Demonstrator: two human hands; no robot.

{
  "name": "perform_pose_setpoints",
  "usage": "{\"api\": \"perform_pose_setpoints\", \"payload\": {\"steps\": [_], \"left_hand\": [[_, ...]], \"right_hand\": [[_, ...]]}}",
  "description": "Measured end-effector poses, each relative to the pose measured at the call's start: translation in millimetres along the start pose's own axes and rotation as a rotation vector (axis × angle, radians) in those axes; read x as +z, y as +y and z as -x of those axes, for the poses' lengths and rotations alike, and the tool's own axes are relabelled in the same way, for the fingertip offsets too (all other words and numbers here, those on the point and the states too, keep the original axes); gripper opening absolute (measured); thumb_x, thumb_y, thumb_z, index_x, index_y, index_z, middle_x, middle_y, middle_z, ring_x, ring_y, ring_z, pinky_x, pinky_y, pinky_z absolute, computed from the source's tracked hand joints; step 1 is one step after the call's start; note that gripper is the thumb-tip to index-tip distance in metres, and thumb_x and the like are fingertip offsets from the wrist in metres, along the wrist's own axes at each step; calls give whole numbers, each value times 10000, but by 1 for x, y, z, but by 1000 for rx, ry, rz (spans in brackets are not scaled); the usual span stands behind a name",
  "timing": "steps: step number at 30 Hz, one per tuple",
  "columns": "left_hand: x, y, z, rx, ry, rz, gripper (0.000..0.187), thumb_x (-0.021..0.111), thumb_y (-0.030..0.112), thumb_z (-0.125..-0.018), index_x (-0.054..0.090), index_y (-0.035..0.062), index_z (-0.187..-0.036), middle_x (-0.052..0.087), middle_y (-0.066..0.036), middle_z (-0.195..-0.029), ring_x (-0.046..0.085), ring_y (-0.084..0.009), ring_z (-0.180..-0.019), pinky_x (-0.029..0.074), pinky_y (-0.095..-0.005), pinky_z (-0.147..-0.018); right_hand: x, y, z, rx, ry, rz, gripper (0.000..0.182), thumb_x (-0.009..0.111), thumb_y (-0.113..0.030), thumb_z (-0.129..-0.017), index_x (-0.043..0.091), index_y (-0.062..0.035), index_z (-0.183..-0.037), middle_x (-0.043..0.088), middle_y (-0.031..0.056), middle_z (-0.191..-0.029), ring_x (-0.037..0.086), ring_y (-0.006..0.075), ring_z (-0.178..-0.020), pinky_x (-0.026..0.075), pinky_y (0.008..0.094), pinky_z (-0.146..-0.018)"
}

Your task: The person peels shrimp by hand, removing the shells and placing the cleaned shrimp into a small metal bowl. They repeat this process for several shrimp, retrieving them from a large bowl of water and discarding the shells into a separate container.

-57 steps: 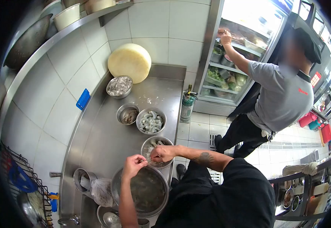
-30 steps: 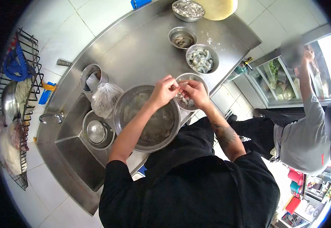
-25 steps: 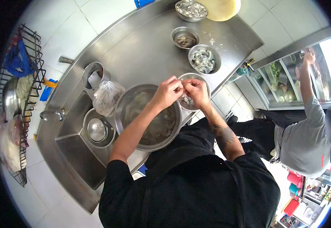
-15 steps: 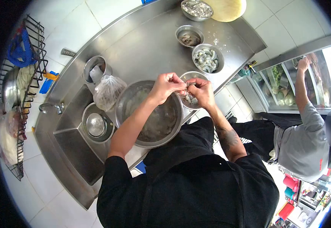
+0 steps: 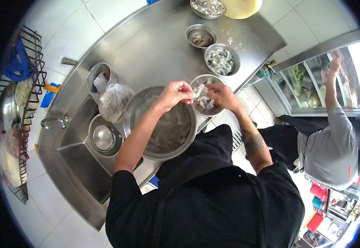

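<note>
My left hand [image 5: 176, 96] is closed in a pinch on a pale shrimp [image 5: 198, 91], held at the inner side of a steel bowl of shrimp shells [image 5: 205, 101]. Over that same bowl is my right hand [image 5: 224, 97], its thumb and fingers apart just beside the shrimp; the fingertips are slightly blurred. Below my left forearm stands a large steel bowl [image 5: 162, 158] of murky water with shrimp in it. Beyond the shells sits a bowl of peeled shrimp [image 5: 221, 61].
A smaller bowl with dark shrimp [image 5: 201, 39] and a full bowl [image 5: 208, 7] stand farther back on the steel counter [image 5: 147, 49]. Left are a plastic bag [image 5: 114, 103], a steel pot [image 5: 101, 77], a sink [image 5: 83, 165] and a tap [image 5: 56, 122]. A co-worker [image 5: 328, 144] reaches into a glass-fronted fridge [image 5: 304, 87].
My hands were together at the shrimp; my right hand has moved off it over the shell bowl, while my left keeps its pinch. The view has shifted slightly.
</note>
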State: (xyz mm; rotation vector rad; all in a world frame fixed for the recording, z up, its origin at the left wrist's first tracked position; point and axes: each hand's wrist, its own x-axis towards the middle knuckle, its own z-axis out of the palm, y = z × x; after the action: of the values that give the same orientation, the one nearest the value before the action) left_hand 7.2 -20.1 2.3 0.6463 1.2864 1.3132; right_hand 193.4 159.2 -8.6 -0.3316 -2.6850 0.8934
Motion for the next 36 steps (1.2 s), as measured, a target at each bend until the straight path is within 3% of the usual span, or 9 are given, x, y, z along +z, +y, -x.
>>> {"api": "perform_pose_setpoints", "payload": {"steps": [2, 6, 8, 10, 12, 15, 20, 27, 36], "left_hand": [[4, -7, -6, 78, -15, 19, 113, 704, 51, -882, 604, 3, -901, 659, -73, -824, 665, -146, -728, 561, -267, -679], [14, -12, -9, 266, -81, -118, 128, 701, 72, -897, 589, 10, -906, 653, -31, -814, 661, -114, -750, 547, -256, -670], [19, -5, 3, 325, -31, -426, 162, 714, 80, -876, 587, 9, -948, 690, -74, -823, 696, -180, -750, 547, -302, -667], [30, 6, 16, 600, 73, -860, 211, 725, 68, -839, 594, 31, -1000, 697, -136, -861, 705, -286, -769, 542, -355, -676], [34, 11, 21, 521, 65, -838, 253, 727, 60, -811, 603, 52, -1032, 672, -177, -915, 684, -361, -847, 537, -394, -697], [33, 11, 18, 629, 62, -799, 218, 725, 62, -822, 588, 36, -989, 672, -163, -858, 677, -306, -735, 520, -366, -651], [33, 9, 17, 563, -20, -667, 200, 714, 46, -836, 518, 7, -847, 561, -103, -699, 460, -177, -564, 427, -309, -556], [28, 13, 20, 621, -50, -734, 251, 722, 57, -844, 483, 3, -794, 491, -66, -663, 405, -121, -573, 377, -308, -530], [22, 16, 20, 572, -127, -673, 242, 706, 26, -866, 477, -22, -803, 565, -64, -773, 501, -101, -690, 482, -275, -624]], "right_hand": [[-14, -42, -11, 592, -164, -703, 300, 645, -136, -898, 653, 16, -1156, 623, 12, -758, 571, 92, -640, 469, 245, -566], [-2, -43, -16, 611, -253, -951, 157, 634, -141, -925, 647, 13, -952, 617, 12, -751, 535, 56, -581, 400, 199, -475], [-4, -39, -19, 634, -231, -999, 138, 640, -119, -912, 649, 17, -934, 626, 24, -744, 546, 63, -575, 406, 201, -466], [-3, -39, -19, 681, -205, -1097, 100, 652, -75, -887, 653, 25, -898, 644, 48, -730, 566, 77, -565, 416, 205, -448], [-8, -43, -21, 690, -226, -1149, 95, 663, -60, -875, 653, 32, -898, 650, 51, -737, 574, 79, -566, 420, 197, -449], [-13, -50, -22, 659, -224, -1092, 63, 654, -38, -864, 654, 24, -851, 642, 43, -707, 575, 78, -565, 421, 196, -450], [-13, -59, -22, 639, -239, -1008, 32, 653, -16, -833, 649, 12, -820, 625, 34, -670, 552, 70, -539, 400, 198, -432], [-6, -53, -18, 699, -192, -1031, 41, 657, -24, -838, 638, 3, -861, 604, 14, -681, 519, 51, -523, 357, 186, -397], [-23, -37, -10, 745, -102, -1164, 73, 651, -44, -867, 628, -7, -926, 611, 28, -682, 520, 54, -493, 346, 176, -385]]}}
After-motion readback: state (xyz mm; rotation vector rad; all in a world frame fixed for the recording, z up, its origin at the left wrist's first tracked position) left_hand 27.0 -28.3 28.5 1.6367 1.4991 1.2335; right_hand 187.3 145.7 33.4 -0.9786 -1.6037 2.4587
